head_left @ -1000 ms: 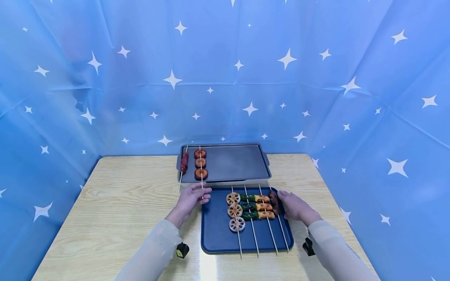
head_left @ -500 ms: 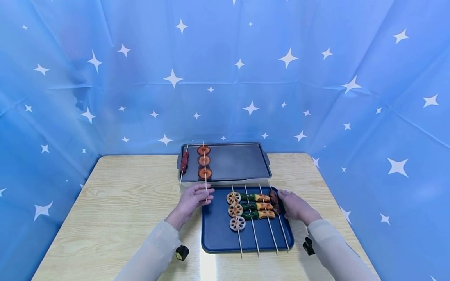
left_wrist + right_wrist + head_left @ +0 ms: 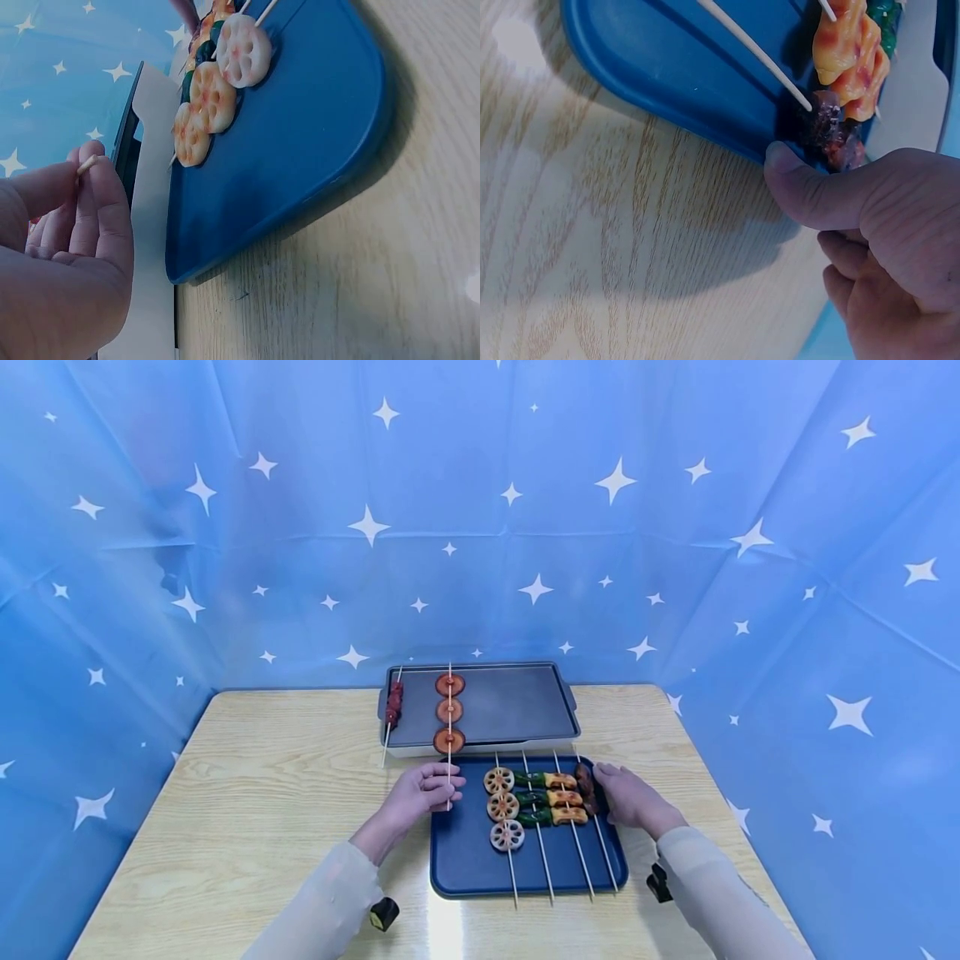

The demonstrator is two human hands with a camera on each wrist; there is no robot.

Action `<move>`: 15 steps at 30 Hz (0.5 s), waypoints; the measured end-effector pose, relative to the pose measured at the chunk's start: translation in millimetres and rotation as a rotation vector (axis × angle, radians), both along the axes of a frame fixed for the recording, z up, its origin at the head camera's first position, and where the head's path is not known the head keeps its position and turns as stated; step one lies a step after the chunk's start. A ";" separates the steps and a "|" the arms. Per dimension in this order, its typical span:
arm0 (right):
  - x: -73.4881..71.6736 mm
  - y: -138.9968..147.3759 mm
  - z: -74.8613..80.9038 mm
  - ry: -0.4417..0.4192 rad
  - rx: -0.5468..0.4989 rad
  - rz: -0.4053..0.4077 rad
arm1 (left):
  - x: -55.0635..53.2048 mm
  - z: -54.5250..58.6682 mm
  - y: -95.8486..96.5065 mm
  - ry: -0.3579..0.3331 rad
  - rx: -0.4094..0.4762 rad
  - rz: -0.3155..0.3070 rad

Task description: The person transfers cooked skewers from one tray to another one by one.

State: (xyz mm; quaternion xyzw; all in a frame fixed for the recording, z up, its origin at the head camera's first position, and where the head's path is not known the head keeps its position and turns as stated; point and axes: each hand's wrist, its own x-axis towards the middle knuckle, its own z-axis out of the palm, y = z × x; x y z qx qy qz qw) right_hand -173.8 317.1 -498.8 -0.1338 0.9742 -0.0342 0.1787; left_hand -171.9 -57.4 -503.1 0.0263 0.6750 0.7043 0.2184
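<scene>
My left hand (image 3: 416,795) pinches the lower stick of a mushroom skewer (image 3: 450,710) between thumb and fingers. Its three round brown caps are above the front left part of the grey baking tray (image 3: 510,702). In the left wrist view the stick's end (image 3: 88,163) pokes out of the fingertips. The right hand (image 3: 633,800) rests at the right side of the blue tray (image 3: 465,864), its thumb (image 3: 784,161) touching the rim beside a dark meat skewer (image 3: 587,793). Fingers of that hand look loosely bent, partly hidden behind the thumb.
Lotus root (image 3: 502,807), green pepper (image 3: 533,799) and yellow (image 3: 564,798) skewers lie side by side on the blue tray. A red meat skewer (image 3: 393,703) is at the grey tray's left edge. Both trays stand on a wooden table (image 3: 285,760) before a starry blue curtain (image 3: 450,510).
My left hand has moved the mushroom skewer to the right and toward me, from beside the red meat skewer. The right hand has stayed at the blue tray.
</scene>
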 end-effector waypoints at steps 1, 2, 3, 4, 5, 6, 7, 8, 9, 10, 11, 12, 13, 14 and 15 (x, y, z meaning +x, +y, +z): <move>0.5 -0.3 0.8 0.002 -0.001 0.002 | 1.0 -0.1 -0.1 0.010 -0.003 -0.011; 1.0 -0.4 1.3 0.006 0.000 0.006 | 2.2 -0.1 -0.1 0.021 -0.006 -0.026; 1.3 -0.5 1.4 0.005 -0.004 0.003 | 3.2 -0.1 0.0 0.029 -0.009 -0.037; 1.6 -0.7 1.8 0.006 -0.006 0.004 | 4.5 0.4 0.2 0.030 -0.013 -0.047; 1.7 -0.7 1.7 0.008 -0.006 0.006 | 6.0 0.9 0.3 0.032 -0.014 -0.056; 1.7 -0.9 1.8 0.008 -0.005 0.006 | 7.4 0.9 0.9 0.030 -0.014 -0.060; 1.7 -0.9 1.4 0.009 -0.005 0.007 | 8.9 1.1 1.2 0.026 -0.012 -0.065; 1.4 -0.9 1.2 0.011 -0.004 0.010 | 10.3 1.1 1.6 0.019 -0.013 -0.071; 1.3 -0.8 1.1 0.013 -0.005 0.010 | 11.9 1.4 1.8 0.010 -0.014 -0.074; 1.2 -0.7 0.9 0.015 -0.004 0.011 | 13.5 1.5 1.8 -0.001 -0.016 -0.078; 0.9 -0.3 0.3 0.017 -0.004 0.011 | 14.9 1.3 1.4 -0.010 -0.015 -0.085; 0.9 -0.3 0.3 0.018 -0.003 0.012 | 16.4 1.4 0.8 -0.017 -0.018 -0.092; 0.7 0.1 0.1 0.023 0.001 0.017 | 17.8 1.7 -0.3 -0.023 -0.021 -0.103; 0.6 0.1 0.0 0.027 0.004 0.021 | 19.4 1.8 -1.6 -0.026 -0.024 -0.115; 0.7 0.2 0.2 0.026 0.003 0.019 | 21.0 1.8 -3.1 -0.029 -0.027 -0.127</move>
